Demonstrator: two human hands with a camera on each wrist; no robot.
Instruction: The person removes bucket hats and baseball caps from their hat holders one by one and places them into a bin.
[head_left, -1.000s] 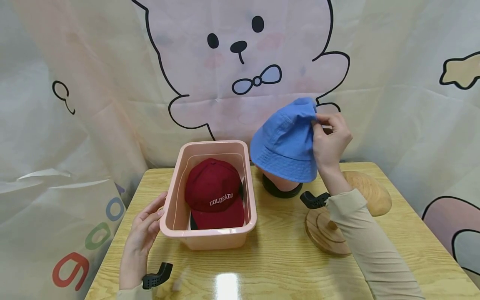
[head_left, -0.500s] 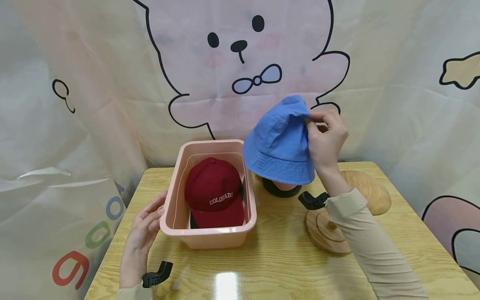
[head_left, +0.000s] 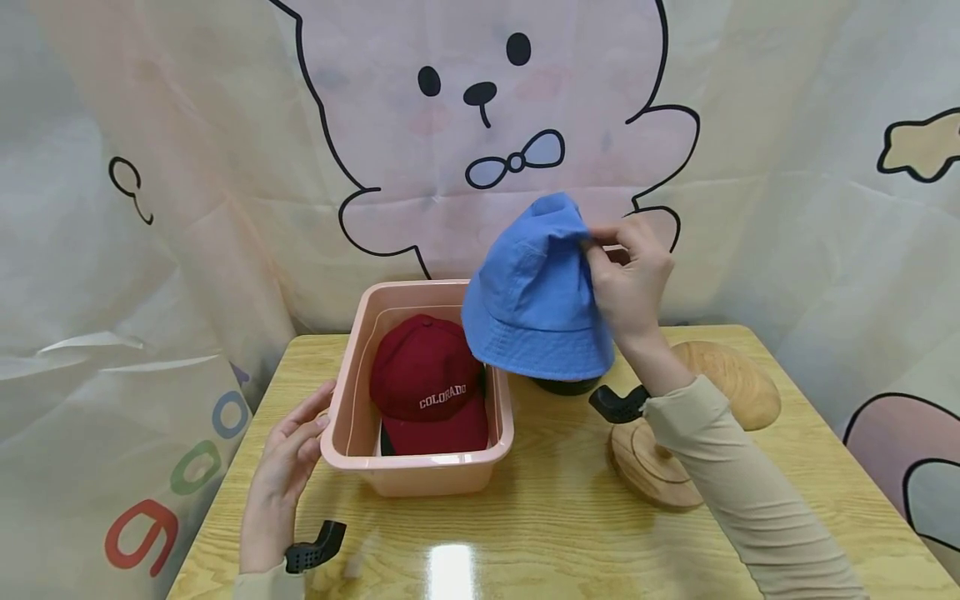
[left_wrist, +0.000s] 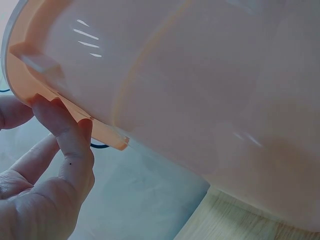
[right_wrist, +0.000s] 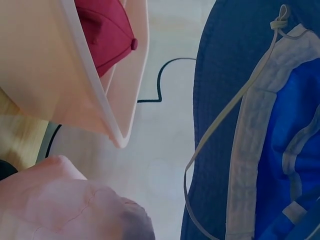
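A blue bucket hat (head_left: 536,300) hangs in the air, its crown pinched between the thumb and fingers of my right hand (head_left: 632,279). Its brim overlaps the right rim of the pink plastic bin (head_left: 427,479) in the head view. The right wrist view shows the hat's underside with a pale sweatband and a thin chin cord (right_wrist: 218,120); the hand is out of that view. My left hand (head_left: 283,467) touches the bin's left side with loosely bent fingers, just under the rim in the left wrist view. A dark red cap (head_left: 427,375) lettered "COLORADO" lies inside the bin.
A mannequin head (right_wrist: 75,205) stands right of the bin, mostly hidden by the hat in the head view; its black base (head_left: 567,387) shows. A wooden hat stand (head_left: 648,471) lies tipped on the table (head_left: 555,533) at right, partly behind my right arm. A printed curtain hangs behind.
My right hand has carried the blue bucket hat leftward, away from the mannequin head and over the bin's right rim. The left hand and bin stay nearly still.
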